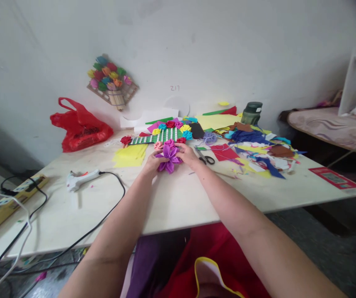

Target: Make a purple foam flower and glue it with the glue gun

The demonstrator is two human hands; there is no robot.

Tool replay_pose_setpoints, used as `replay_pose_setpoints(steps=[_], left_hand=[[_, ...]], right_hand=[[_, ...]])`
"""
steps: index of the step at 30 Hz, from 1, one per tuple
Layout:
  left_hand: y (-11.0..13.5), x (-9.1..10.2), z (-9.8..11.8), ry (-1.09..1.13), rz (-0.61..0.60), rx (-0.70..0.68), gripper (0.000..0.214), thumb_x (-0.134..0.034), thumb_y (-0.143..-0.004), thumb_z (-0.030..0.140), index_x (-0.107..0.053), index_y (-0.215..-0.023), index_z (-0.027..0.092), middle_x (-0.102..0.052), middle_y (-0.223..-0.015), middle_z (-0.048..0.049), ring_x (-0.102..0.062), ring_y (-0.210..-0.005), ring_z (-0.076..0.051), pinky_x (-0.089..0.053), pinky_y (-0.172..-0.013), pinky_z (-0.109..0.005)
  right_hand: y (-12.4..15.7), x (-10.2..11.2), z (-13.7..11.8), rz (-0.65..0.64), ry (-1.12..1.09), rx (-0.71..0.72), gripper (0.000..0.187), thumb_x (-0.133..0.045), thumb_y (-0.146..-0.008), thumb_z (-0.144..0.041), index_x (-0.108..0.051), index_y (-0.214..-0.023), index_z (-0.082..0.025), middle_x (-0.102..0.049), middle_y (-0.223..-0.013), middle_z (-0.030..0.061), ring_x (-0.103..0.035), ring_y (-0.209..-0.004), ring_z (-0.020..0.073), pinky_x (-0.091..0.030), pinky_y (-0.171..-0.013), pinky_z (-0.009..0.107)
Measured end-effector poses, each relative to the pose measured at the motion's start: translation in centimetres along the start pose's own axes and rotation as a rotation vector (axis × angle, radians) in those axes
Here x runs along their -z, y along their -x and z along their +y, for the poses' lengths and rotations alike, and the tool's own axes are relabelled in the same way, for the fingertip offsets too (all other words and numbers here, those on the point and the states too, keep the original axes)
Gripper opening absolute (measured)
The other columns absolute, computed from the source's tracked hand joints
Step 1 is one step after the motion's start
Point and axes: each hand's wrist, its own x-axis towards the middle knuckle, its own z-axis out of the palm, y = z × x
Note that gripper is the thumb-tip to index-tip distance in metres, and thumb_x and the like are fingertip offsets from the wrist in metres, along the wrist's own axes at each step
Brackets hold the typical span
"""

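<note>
A large purple paper flower (169, 159) with pointed petals is between my two hands over the table. My left hand (153, 162) grips its left side, the fingers partly hidden under the petals. From the right, my right hand (186, 153) holds the flower's edge, fingers bent around the petals. Just behind it lies a green and white woven piece (165, 135) trimmed with small paper roses in red, yellow, blue and pink. Black-handled scissors (208, 160) lie right of my right hand. Yellow paper sheets (130, 155) are to the left of the flower.
A white glue gun (82, 179) lies at left, its black cord crossing the table to a power strip (13, 203). A red plastic bag (83, 128) stands behind. Paper scraps (258, 145), purple yarn (209, 138) and a dark green bottle (252, 112) are at right.
</note>
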Motion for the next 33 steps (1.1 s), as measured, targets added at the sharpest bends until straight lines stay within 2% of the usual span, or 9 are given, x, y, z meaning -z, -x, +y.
replay_pose_setpoints(steps=[2,5,8,13,21,27,33], left_hand=[[-0.1,0.1,0.2,0.058,0.001,0.015,0.045,-0.07,-0.048,0.003,-0.061,-0.09,0.013,-0.065,-0.066,0.0002,-0.063,-0.059,-0.014,-0.05,-0.06,-0.025],[-0.2,0.5,0.7,0.175,0.037,0.118,0.032,-0.066,-0.055,0.006,-0.061,-0.086,0.014,-0.065,-0.064,-0.0005,-0.061,-0.056,-0.013,-0.05,-0.057,-0.024],[-0.1,0.8,1.2,0.257,0.101,0.195,0.025,-0.062,-0.061,0.007,-0.061,-0.084,0.015,-0.064,-0.062,-0.0015,-0.059,-0.053,-0.014,-0.05,-0.052,-0.026],[0.0,0.8,1.4,0.31,0.106,0.149,0.023,-0.06,-0.062,0.004,-0.06,-0.083,0.015,-0.064,-0.063,-0.0006,-0.059,-0.053,-0.013,-0.049,-0.051,-0.025],[-0.6,1.0,0.6,0.204,0.062,-0.054,0.05,-0.071,-0.053,0.008,-0.059,-0.099,0.019,-0.066,-0.075,0.0003,-0.062,-0.061,-0.014,-0.049,-0.058,-0.026],[-0.9,1.0,-0.2,-0.003,0.188,-0.142,0.083,-0.073,-0.043,0.007,-0.048,-0.121,0.018,-0.064,-0.077,0.0011,-0.06,-0.065,-0.013,-0.048,-0.066,-0.027],[-0.9,1.1,-0.1,-0.232,0.25,-0.147,0.093,-0.072,-0.043,0.011,-0.041,-0.13,0.016,-0.059,-0.077,0.001,-0.055,-0.064,-0.012,-0.046,-0.066,-0.027]], right_hand=[[0.1,0.2,-0.2,-0.011,-0.032,-0.01,0.046,-0.057,-0.07,-0.018,-0.055,-0.117,-0.018,-0.063,-0.079,0.0002,-0.057,-0.061,0.0098,-0.047,-0.054,0.021],[0.3,0.5,-0.4,0.006,-0.098,-0.056,0.045,-0.056,-0.076,-0.031,-0.052,-0.119,-0.019,-0.064,-0.088,0.0032,-0.059,-0.058,0.0107,-0.045,-0.046,0.02],[0.2,0.6,-0.4,0.048,-0.137,-0.11,0.042,-0.056,-0.077,-0.03,-0.051,-0.117,-0.018,-0.065,-0.084,0.0033,-0.057,-0.053,0.0091,-0.043,-0.043,0.019],[0.0,0.5,0.1,0.03,-0.122,-0.15,0.03,-0.057,-0.076,-0.025,-0.057,-0.105,-0.017,-0.066,-0.08,0.0031,-0.057,-0.05,0.0084,-0.042,-0.041,0.018],[0.0,0.3,0.3,-0.06,-0.097,-0.182,0.013,-0.06,-0.075,-0.026,-0.064,-0.079,-0.014,-0.069,-0.069,0.0044,-0.058,-0.051,0.0096,-0.041,-0.045,0.019],[-0.1,0.1,0.2,-0.045,-0.107,-0.185,0.008,-0.061,-0.072,-0.022,-0.064,-0.07,-0.015,-0.063,-0.054,-0.0013,-0.057,-0.047,0.0093,-0.042,-0.048,0.019],[-0.2,0.2,0.3,-0.01,-0.191,-0.181,0.008,-0.058,-0.071,-0.019,-0.064,-0.068,-0.016,-0.065,-0.055,-0.0011,-0.058,-0.049,0.0113,-0.045,-0.052,0.023]])
